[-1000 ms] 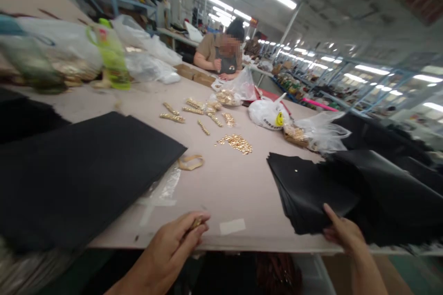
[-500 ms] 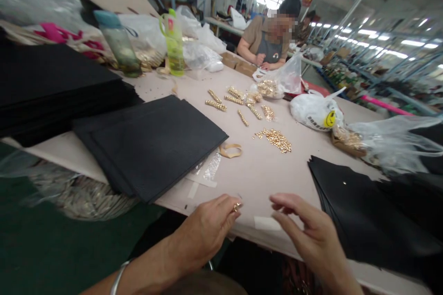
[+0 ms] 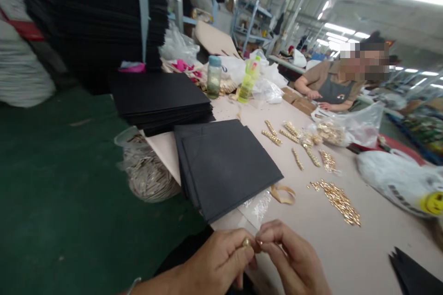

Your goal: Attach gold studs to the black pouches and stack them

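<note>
At the table's front edge, my left hand [image 3: 224, 256] pinches a small gold piece [image 3: 246, 242] between thumb and forefinger. My right hand [image 3: 290, 253] meets it, thumb and forefinger closed on a tiny shiny piece [image 3: 260, 243]. Just beyond the hands lie a tan band [image 3: 283, 194] and a clear bag of small bits [image 3: 258, 205]. A loose pile of gold pieces [image 3: 341, 203] is farther right. Rows of gold studs [image 3: 272, 137] rest behind it. Black sheets [image 3: 231, 166] overhang the table edge at the left of my hands.
Stacked black sheets [image 3: 159, 97], a blue-lidded bottle [image 3: 213, 78] and a green bottle [image 3: 248, 80] stand at the back left. Across the table [image 3: 311, 221] sits a person [image 3: 332, 83]. A white plastic bag [image 3: 391, 175] lies right; a filled bag [image 3: 148, 170] is below the left edge.
The view has swung to the left. My right hand has come over to my left hand, and its fingers have closed on a tiny piece. The left hand still holds its gold piece.
</note>
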Action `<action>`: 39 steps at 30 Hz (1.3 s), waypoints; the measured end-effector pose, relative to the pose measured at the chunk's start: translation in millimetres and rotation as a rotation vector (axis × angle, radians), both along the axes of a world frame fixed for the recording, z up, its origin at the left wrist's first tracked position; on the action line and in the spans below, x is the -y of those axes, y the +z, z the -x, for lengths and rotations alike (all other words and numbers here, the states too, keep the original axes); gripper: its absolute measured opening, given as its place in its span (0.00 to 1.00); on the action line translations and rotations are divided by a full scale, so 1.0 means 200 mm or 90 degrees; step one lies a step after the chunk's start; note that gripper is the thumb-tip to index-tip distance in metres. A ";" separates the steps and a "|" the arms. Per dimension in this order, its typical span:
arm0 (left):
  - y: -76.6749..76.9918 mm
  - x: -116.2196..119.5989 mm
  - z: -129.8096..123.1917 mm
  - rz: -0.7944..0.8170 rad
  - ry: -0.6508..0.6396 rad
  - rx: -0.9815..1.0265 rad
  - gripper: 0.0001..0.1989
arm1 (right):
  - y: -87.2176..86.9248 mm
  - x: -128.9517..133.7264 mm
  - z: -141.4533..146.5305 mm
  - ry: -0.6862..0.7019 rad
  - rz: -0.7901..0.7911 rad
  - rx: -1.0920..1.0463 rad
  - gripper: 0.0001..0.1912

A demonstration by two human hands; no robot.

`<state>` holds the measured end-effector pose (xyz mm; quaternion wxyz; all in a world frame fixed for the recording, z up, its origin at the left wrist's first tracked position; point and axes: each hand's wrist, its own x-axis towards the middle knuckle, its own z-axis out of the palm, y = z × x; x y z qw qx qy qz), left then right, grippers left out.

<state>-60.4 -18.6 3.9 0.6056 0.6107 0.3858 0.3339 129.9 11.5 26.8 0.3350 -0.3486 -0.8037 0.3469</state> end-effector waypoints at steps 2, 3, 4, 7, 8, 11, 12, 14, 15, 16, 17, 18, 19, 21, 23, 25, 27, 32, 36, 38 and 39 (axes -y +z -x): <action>-0.01 0.01 0.06 0.125 0.072 0.106 0.19 | -0.01 -0.07 0.06 -0.076 0.048 -0.018 0.07; -0.01 0.02 0.09 0.163 0.118 0.138 0.19 | -0.01 -0.12 0.09 -0.112 0.055 -0.013 0.06; -0.01 0.02 0.13 0.185 0.171 0.151 0.20 | -0.02 -0.17 0.12 -0.135 0.049 0.002 0.06; 0.00 0.01 0.27 0.200 0.361 0.138 0.19 | -0.01 -0.34 0.23 -0.150 0.002 0.073 0.08; 0.00 0.00 0.31 0.208 0.421 0.141 0.19 | -0.01 -0.40 0.28 -0.145 -0.011 0.097 0.09; 0.03 -0.06 0.43 0.240 0.533 0.180 0.21 | -0.01 -0.53 0.42 -0.126 -0.036 0.157 0.09; 0.04 -0.08 0.47 0.248 0.548 0.192 0.22 | -0.02 -0.57 0.46 -0.116 -0.047 0.172 0.09; 0.06 -0.11 0.51 0.256 0.559 0.197 0.24 | -0.04 -0.62 0.53 -0.102 -0.069 0.193 0.09; 0.07 -0.12 0.53 0.258 0.560 0.191 0.26 | -0.06 -0.64 0.55 -0.101 -0.071 0.200 0.10; 0.07 -0.12 0.54 0.261 0.563 0.183 0.28 | -0.07 -0.66 0.56 -0.104 -0.067 0.202 0.10; 0.08 -0.12 0.55 0.265 0.568 0.175 0.30 | -0.09 -0.67 0.57 -0.110 -0.059 0.196 0.11; 0.09 -0.12 0.56 0.270 0.573 0.170 0.32 | -0.10 -0.68 0.57 -0.117 -0.051 0.185 0.11; 0.10 -0.12 0.57 0.276 0.576 0.168 0.33 | -0.12 -0.69 0.57 -0.125 -0.043 0.170 0.11; 0.11 -0.13 0.58 0.296 0.579 0.175 0.33 | -0.14 -0.69 0.56 -0.132 -0.034 0.143 0.10; 0.14 -0.15 0.59 0.321 0.578 0.195 0.31 | -0.14 -0.70 0.55 -0.133 -0.025 0.121 0.10; 0.17 -0.17 0.59 0.334 0.577 0.233 0.27 | -0.14 -0.70 0.55 -0.124 -0.008 0.097 0.11; 0.19 -0.21 0.58 0.337 0.559 0.264 0.23 | -0.14 -0.69 0.54 -0.109 0.013 0.066 0.11; 0.19 -0.36 0.47 0.280 0.441 0.177 0.18 | -0.15 -0.69 0.53 -0.101 0.057 -0.041 0.10; 0.14 -0.46 0.37 0.246 0.462 0.091 0.19 | -0.15 -0.69 0.49 -0.119 0.117 -0.109 0.10; 0.13 -0.48 0.33 0.250 0.464 0.073 0.17 | -0.13 -0.67 0.45 -0.132 0.162 -0.148 0.11; 0.13 -0.48 0.32 0.252 0.460 0.067 0.16 | -0.12 -0.66 0.42 -0.142 0.183 -0.166 0.12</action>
